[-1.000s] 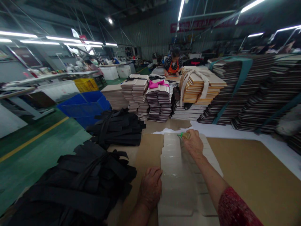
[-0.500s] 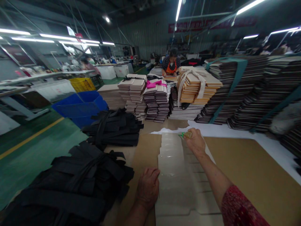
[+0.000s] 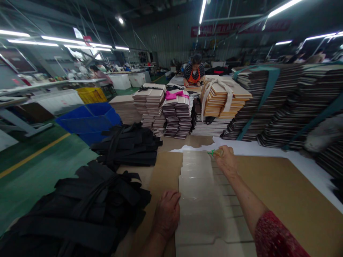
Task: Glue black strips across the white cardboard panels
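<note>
My right hand (image 3: 226, 159) is closed around a small tool with a tan body and a green tip (image 3: 215, 152). Its tip points left, at the far end of a row of overlapping light grey panels (image 3: 198, 200). Shiny wet-looking patches show on the panels' left part; thin dark lines mark the steps between them on the right. My left hand (image 3: 166, 212) rests beside the row's left edge, fingers curled and fingertips touching that edge. Whatever is under those fingers is hidden. Brown board (image 3: 270, 192) lies beneath the panels.
Bundles of black strips (image 3: 88, 207) lie at my left, near a blue bin (image 3: 88, 121). Tied stacks of panels (image 3: 177, 117) and tall strapped stacks (image 3: 268, 103) line the table's far side. A co-worker in an orange apron (image 3: 193, 76) is behind them.
My right hand has slid a little to the right with the tool across the panels' far end. My left hand stays at the edge. The view has shifted slightly.
</note>
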